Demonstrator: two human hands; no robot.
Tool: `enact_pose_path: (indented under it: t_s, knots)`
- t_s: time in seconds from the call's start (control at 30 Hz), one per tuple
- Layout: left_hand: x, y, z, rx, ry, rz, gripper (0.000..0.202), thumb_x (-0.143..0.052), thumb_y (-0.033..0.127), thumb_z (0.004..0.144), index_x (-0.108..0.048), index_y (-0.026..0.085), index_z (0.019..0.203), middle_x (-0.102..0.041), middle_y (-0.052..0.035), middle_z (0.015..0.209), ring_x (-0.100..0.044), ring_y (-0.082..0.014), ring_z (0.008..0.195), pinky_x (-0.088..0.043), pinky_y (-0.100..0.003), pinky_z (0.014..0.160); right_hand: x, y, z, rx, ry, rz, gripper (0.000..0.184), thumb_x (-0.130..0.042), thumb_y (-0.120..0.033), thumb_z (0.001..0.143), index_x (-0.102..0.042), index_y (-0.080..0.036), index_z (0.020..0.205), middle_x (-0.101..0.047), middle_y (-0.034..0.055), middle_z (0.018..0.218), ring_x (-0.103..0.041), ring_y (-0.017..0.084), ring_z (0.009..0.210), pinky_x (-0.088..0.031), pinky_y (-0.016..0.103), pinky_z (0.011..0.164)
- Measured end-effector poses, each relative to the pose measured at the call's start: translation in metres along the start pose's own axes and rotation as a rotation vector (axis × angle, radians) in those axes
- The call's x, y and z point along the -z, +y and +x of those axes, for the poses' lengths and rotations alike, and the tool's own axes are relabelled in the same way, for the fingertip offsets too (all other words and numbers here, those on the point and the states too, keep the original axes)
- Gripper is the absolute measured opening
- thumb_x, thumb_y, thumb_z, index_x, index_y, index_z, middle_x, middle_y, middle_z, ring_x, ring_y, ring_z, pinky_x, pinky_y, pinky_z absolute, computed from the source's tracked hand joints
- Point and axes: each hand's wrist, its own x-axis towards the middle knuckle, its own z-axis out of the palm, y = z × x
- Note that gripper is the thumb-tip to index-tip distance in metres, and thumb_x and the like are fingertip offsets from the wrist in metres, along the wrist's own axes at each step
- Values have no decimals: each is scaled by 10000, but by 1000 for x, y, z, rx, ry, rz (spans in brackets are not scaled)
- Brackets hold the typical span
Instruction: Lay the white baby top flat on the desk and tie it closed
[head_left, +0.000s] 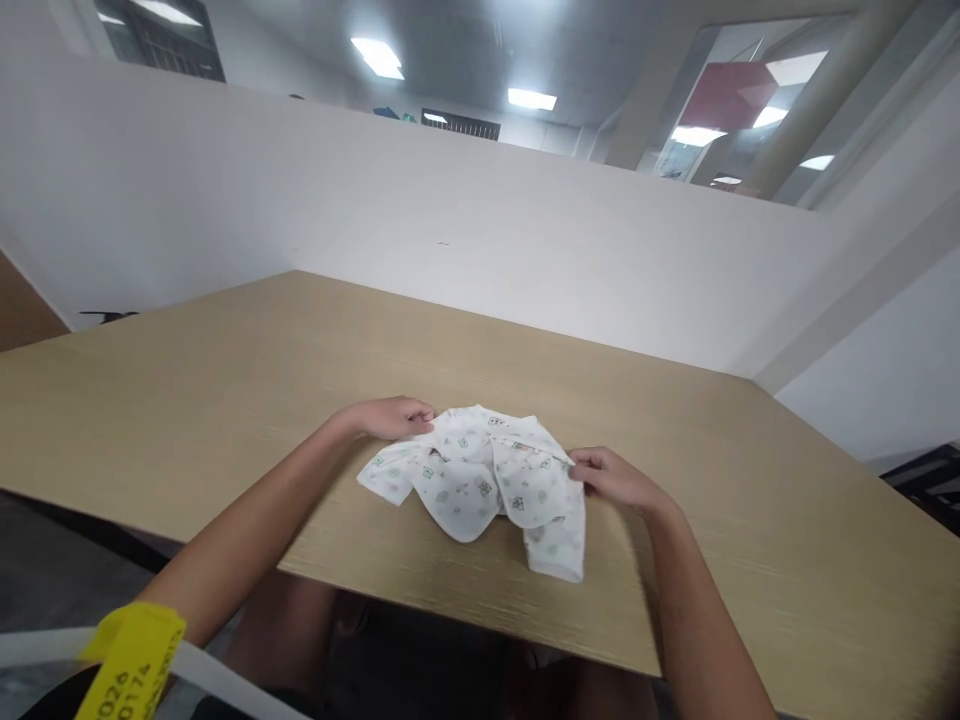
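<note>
A small white baby garment (pixel 480 478) with little printed patterns lies crumpled on the wooden table (pixel 225 400), near its front edge. My left hand (pixel 390 415) rests at the garment's upper left edge, fingers curled and pinching the fabric. At the garment's right side, my right hand (pixel 611 478) pinches the cloth with closed fingers. One sleeve (pixel 559 550) hangs toward the table's front edge.
A white partition wall (pixel 450 230) stands along the far and right sides of the table. A yellow tag with printed numbers (pixel 131 660) hangs at the bottom left, over a white strap. My legs show under the table edge.
</note>
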Motion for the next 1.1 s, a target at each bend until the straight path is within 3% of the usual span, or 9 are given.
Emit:
enact_pose_path:
  t_s: [0.23, 0.37, 0.47, 0.53, 0.7, 0.83, 0.9, 1.0, 1.1]
  knots:
    - [10, -22, -1, 157, 94, -114, 621, -719, 713, 763, -691, 179, 1079, -689, -89, 1063, -592, -186, 851, -410, -234, 667, 22, 21, -9, -167, 533, -57, 300, -500, -429, 833, -563, -136, 833, -527, 23, 775, -462, 115, 676, -338, 226, 584]
    - [15, -30, -2, 158, -90, -187, 563, -866, 562, 629, -698, 168, 994, -690, -65, 851, -596, -186, 734, -375, -236, 594, 26, 14, -21, -183, 325, 7, 366, -660, -448, 818, -688, -123, 982, -671, 65, 950, -579, 149, 778, -437, 235, 657]
    - [16, -33, -1, 94, -70, -113, 342, -800, 392, 620, -588, 174, 775, -590, -14, 719, -505, -151, 647, -306, -247, 566, 30, 13, -30, -196, 138, 122, 504, -796, -486, 782, -725, -117, 1118, -699, 116, 1135, -644, 195, 899, -498, 256, 740]
    - [15, -28, -1, 78, 67, 49, 229, -699, 306, 647, -540, 180, 753, -578, -14, 727, -482, -154, 649, -292, -271, 580, 35, 18, -33, -196, 76, 136, 549, -842, -508, 757, -729, -112, 1119, -694, 120, 1135, -639, 197, 902, -487, 252, 728]
    - [22, -3, -14, -74, 699, 474, 116, -486, 217, 825, -580, 179, 883, -641, -96, 985, -554, -234, 941, -382, -334, 826, 41, 30, -30, -145, 30, 18, 502, -860, -524, 707, -662, -87, 856, -566, 39, 810, -460, 109, 710, -335, 229, 625]
    - [35, -12, -25, 104, 486, 455, 423, -814, 578, 669, -718, 222, 876, -662, -86, 1087, -550, -311, 1138, -390, -363, 963, 39, 27, -28, -110, -19, -3, 501, -841, -518, 707, -561, -105, 755, -440, 3, 745, -383, 87, 694, -278, 226, 631]
    - [38, -29, -22, 160, 536, 394, 528, -752, 729, 700, -761, 244, 910, -680, -78, 1127, -564, -311, 1162, -397, -365, 995, 37, 25, -28, -105, -30, -28, 507, -831, -523, 712, -536, -113, 748, -426, 0, 742, -374, 86, 689, -268, 227, 625]
    - [33, -54, -8, 158, 633, 351, 559, -494, 690, 909, -753, 229, 1091, -664, -90, 1251, -576, -286, 1201, -398, -384, 1063, 36, 26, -25, -113, -56, -62, 491, -819, -521, 711, -572, -112, 824, -495, 19, 792, -431, 107, 722, -303, 229, 637]
    - [21, -72, 9, 211, 555, 369, 587, -453, 623, 927, -667, 210, 1286, -568, -113, 1437, -512, -312, 1331, -369, -457, 1136, 38, 30, -20, -139, -26, -85, 493, -788, -524, 680, -549, -121, 832, -504, 20, 792, -452, 116, 712, -320, 236, 627]
